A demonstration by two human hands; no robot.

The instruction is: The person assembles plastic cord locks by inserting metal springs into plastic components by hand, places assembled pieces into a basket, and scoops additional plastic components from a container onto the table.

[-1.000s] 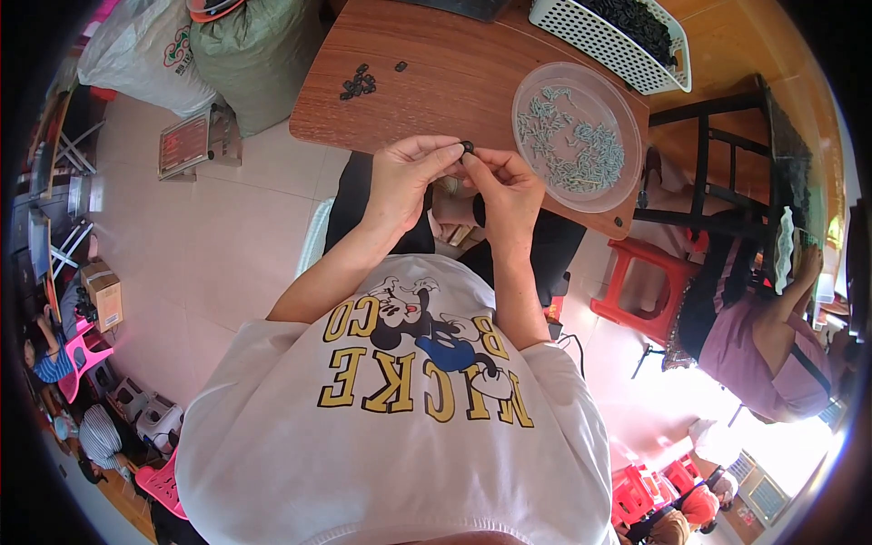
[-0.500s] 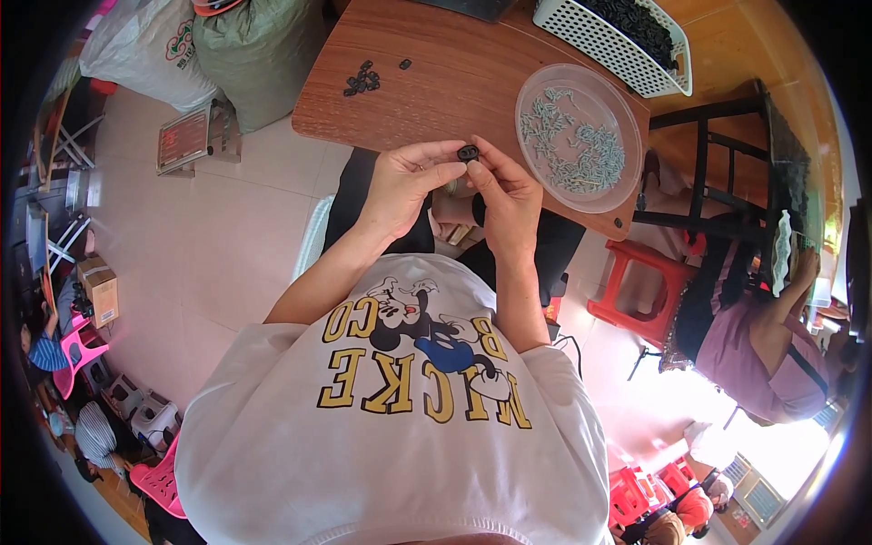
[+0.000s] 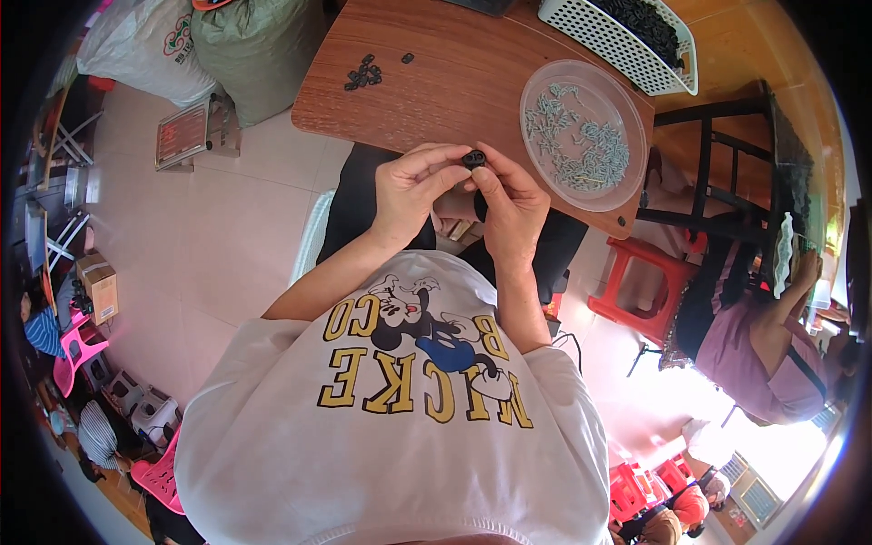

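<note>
A small black plastic part with two holes (image 3: 473, 159) is pinched between my two hands, just off the near edge of the wooden table (image 3: 436, 82). My left hand (image 3: 411, 186) grips its left side with thumb and index finger. On the other side, my right hand (image 3: 514, 202) holds it between thumb and fingertips. Part of its underside is hidden by my fingers. Close to my right hand, a round clear plastic tray (image 3: 551, 173) holds many small pale grey-green screws (image 3: 590, 154). Several similar black parts (image 3: 363, 74) lie in a loose group at the table's left.
A white perforated basket (image 3: 627, 62) full of black parts stands at the table's far right. One black piece lies near the right corner. Red stool (image 3: 627, 286) and a seated person (image 3: 754, 345) are to the right. Filled sacks (image 3: 259, 59) and a low stool (image 3: 184, 134) stand left.
Both hands have shifted very slightly right and down with the black part still between them. The rest of the scene has moved a little with the view.
</note>
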